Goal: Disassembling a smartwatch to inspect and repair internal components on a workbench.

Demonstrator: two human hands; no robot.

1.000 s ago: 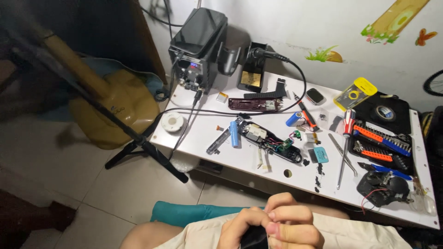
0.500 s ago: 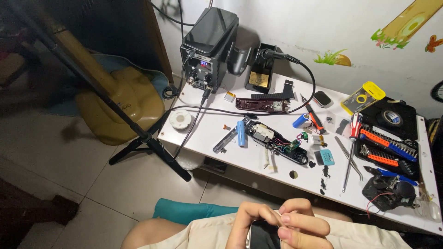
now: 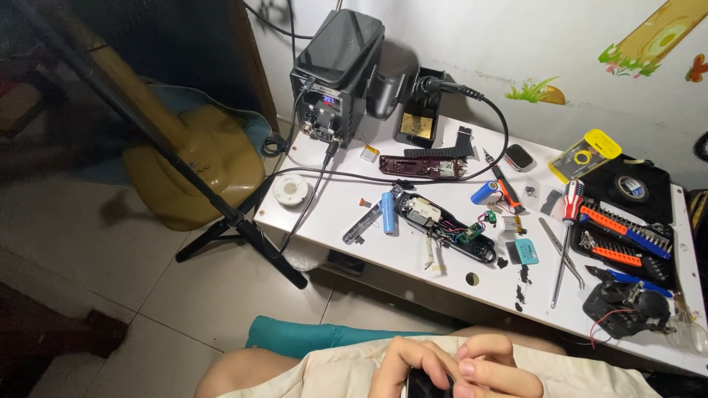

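Both my hands sit at the bottom edge of the view, over my lap. My left hand (image 3: 404, 366) and my right hand (image 3: 493, 366) are closed together around a small black object (image 3: 422, 385), mostly hidden by my fingers. On the white table (image 3: 354, 221) ahead lies an opened black device (image 3: 442, 227) with its circuit board bare. A blue battery cell (image 3: 388, 213) rests just left of it, another blue cell (image 3: 484, 192) to its right.
A black soldering station (image 3: 338, 74) with cable stands at the table's back left. A screwdriver bit set (image 3: 623, 236), tweezers (image 3: 562, 254), a tape roll (image 3: 630, 186) and a yellow case (image 3: 584, 155) lie right. A black tripod (image 3: 221, 214) and yellow guitar-shaped object (image 3: 199, 166) stand on the floor at left.
The view has shifted, so the table now sits lower and further right in it. My hands have dropped lower in the frame, still closed together on the black object.
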